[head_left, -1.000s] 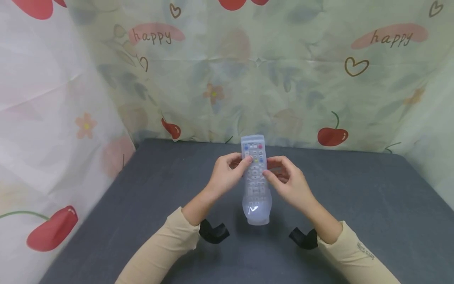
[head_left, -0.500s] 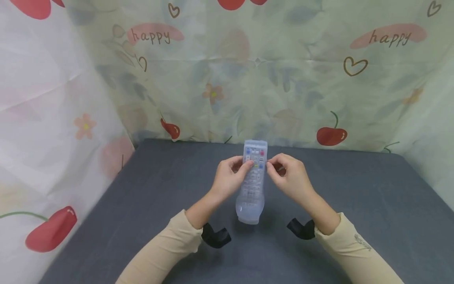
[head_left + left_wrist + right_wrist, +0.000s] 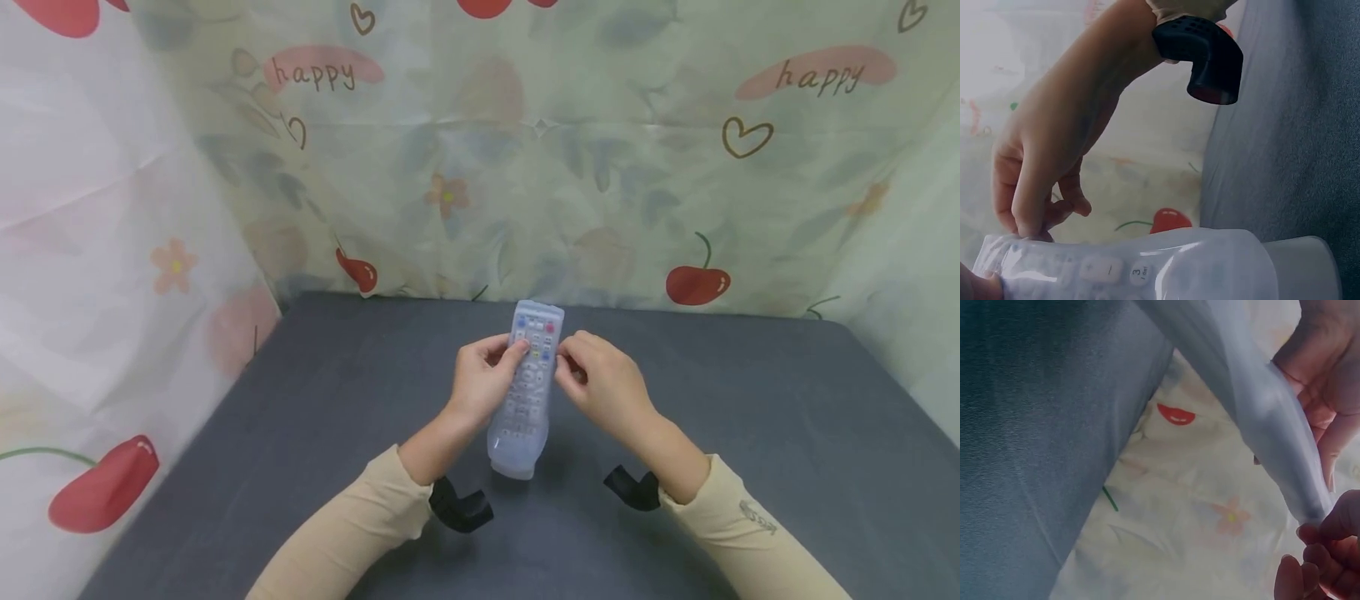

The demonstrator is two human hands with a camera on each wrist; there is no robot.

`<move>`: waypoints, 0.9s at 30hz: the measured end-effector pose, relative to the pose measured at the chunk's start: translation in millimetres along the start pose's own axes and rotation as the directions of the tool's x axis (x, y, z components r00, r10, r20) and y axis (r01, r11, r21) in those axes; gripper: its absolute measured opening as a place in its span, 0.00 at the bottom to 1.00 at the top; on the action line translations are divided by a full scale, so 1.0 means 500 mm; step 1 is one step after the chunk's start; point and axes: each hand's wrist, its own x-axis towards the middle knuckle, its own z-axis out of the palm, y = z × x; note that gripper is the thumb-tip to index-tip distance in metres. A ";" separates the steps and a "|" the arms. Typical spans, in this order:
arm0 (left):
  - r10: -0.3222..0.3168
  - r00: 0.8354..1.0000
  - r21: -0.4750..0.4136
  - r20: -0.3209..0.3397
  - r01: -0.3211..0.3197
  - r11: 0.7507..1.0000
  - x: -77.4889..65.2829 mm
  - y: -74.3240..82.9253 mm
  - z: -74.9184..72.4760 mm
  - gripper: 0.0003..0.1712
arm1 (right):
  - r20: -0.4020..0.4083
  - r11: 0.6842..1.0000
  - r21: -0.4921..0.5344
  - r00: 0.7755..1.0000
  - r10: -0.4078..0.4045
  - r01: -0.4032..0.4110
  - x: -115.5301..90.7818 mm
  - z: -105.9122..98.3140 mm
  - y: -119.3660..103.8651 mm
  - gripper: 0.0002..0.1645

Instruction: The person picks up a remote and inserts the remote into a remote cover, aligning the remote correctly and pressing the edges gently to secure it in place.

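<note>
Head view: the left hand's grip point(image 3: 482, 385) holds the remote point(image 3: 527, 392), thumb on its front and fingers behind, while the right hand's grip point(image 3: 602, 379) pinches the edge of the clear cover point(image 3: 514, 460) around it. The remote tilts, top end leaning right, above the desk point(image 3: 765, 400). Farther out come black wrist pieces point(image 3: 463, 510), beige sleeves point(image 3: 352, 521) and a cherry-printed cloth point(image 3: 570, 200) behind.

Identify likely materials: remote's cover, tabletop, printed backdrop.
Cover: probably silicone or soft plastic, glossy; translucent, bright highlights, keys showing through.
Tabletop: likely woven cloth, matte; fine grain in wrist views.
Backdrop: fabric or thin plastic sheet, can't tell which; creased, faint sheen.
</note>
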 end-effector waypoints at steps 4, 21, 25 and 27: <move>-0.041 0.999 -0.035 -0.017 0.041 0.999 0.002 0.000 0.001 0.15 | -0.034 0.998 -0.004 0.998 -0.057 0.057 -0.004 0.007 0.001 0.07; -0.042 0.995 -0.106 -0.091 0.032 0.994 0.019 -0.002 0.002 0.16 | -0.119 0.998 -0.050 0.992 -0.045 0.039 -0.010 0.027 -0.021 0.02; -0.022 0.991 -0.108 -0.129 0.008 0.994 0.019 0.000 0.006 0.15 | 0.032 0.978 0.171 0.993 0.116 -0.120 -0.018 0.038 -0.030 0.14; -0.009 0.990 -0.109 -0.141 -0.007 0.994 0.017 0.003 0.010 0.15 | 0.082 0.948 0.261 0.982 0.168 -0.184 -0.020 0.042 -0.031 0.19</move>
